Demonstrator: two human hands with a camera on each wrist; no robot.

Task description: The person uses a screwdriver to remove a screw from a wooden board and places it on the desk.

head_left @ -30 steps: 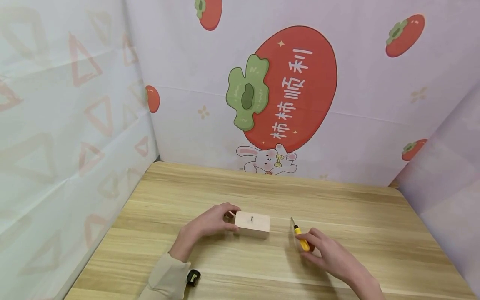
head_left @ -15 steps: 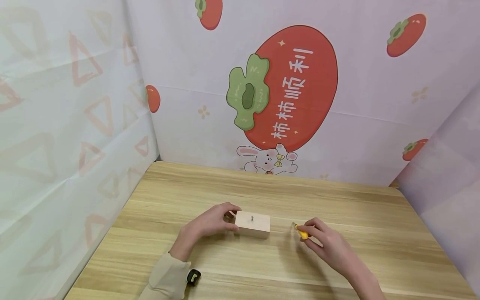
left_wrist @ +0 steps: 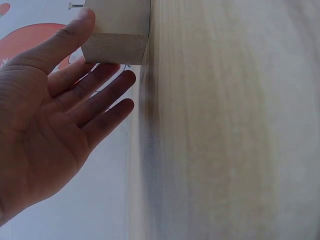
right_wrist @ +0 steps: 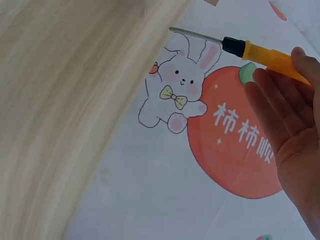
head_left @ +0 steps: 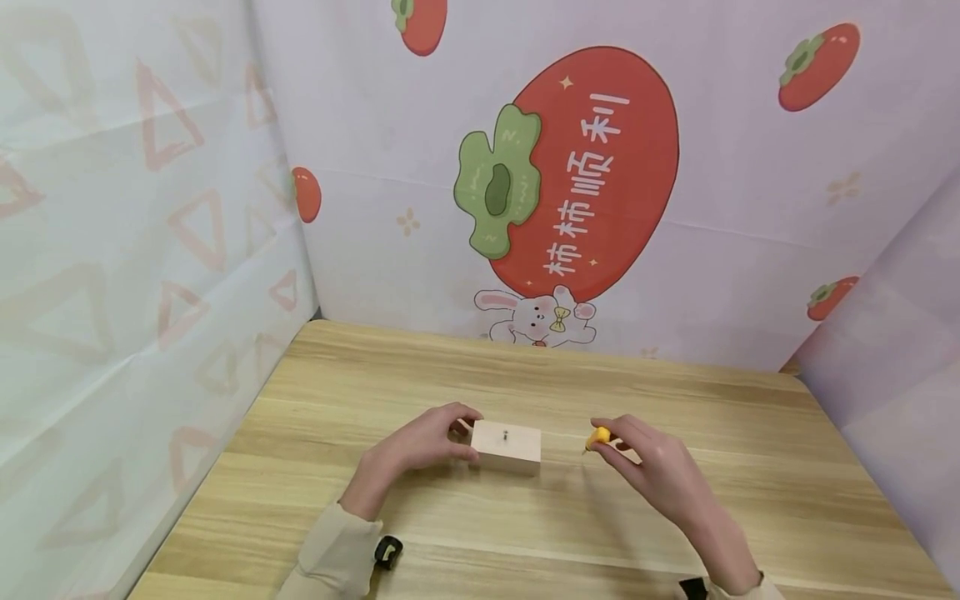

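A pale wooden block lies on the table, a small screw standing up from its top. My left hand pinches the block's left end between thumb and fingers; in the left wrist view the thumb lies along one side of the block and the screw juts out. To the right of the block, my right hand holds a yellow screwdriver by its handle, tip pointing down. The right wrist view shows the screwdriver with its black collar and bare metal shaft, held above the table.
The wooden table has a white cloth wall with persimmon and rabbit prints behind it. Another cloth wall with triangle prints runs along the left side. Black bands sit at both wrists.
My right hand has moved up and a little left, turning the screwdriver from lying slanted, tip away, to tip down. My left hand and the block have stayed in place.
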